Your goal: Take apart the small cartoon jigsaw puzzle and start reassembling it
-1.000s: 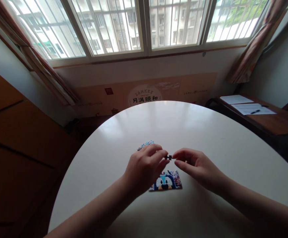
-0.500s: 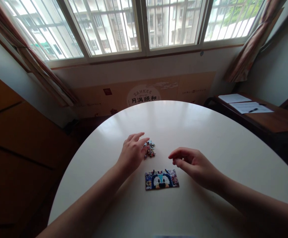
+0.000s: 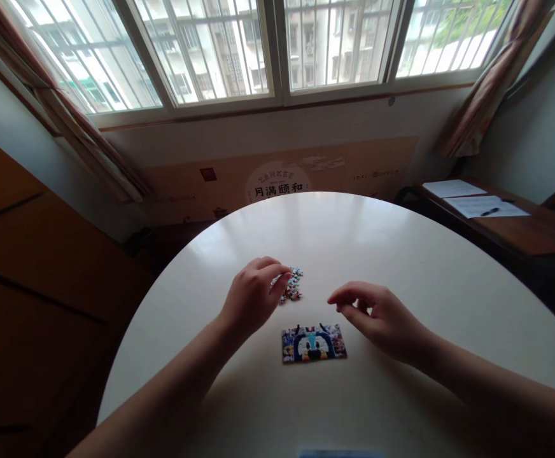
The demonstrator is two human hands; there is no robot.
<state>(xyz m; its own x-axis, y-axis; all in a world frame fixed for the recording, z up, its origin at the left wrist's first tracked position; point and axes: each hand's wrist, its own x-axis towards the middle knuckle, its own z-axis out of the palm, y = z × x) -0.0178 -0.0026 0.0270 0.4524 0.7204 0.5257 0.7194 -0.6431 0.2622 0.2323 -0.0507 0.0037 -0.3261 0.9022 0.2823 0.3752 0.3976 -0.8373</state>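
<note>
My left hand (image 3: 256, 291) is over the near left side of a small pile of jigsaw puzzle pieces (image 3: 295, 286). Its thumb and forefinger are pinched together; whatever they hold is too small to make out. Below the pile lies a flat rectangle of joined puzzle (image 3: 314, 344), showing a blue and white cartoon face with a dark nose. To the right of this section, my right hand (image 3: 373, 312) hovers with loosely curled fingers. A narrow gap shows between its thumb and forefinger, and I see nothing held there.
The round white table (image 3: 401, 254) spreads beneath both hands. A blurred bluish edge (image 3: 339, 454) shows at the bottom of the view. On the right, a brown desk (image 3: 554, 222) bears paper sheets (image 3: 482, 207) and a pen (image 3: 490, 212). Windows (image 3: 230, 51) line the far wall.
My left hand's spread fingers have closed into a pinch at the pile. The right hand stays nearly still. The view has shifted slightly.
</note>
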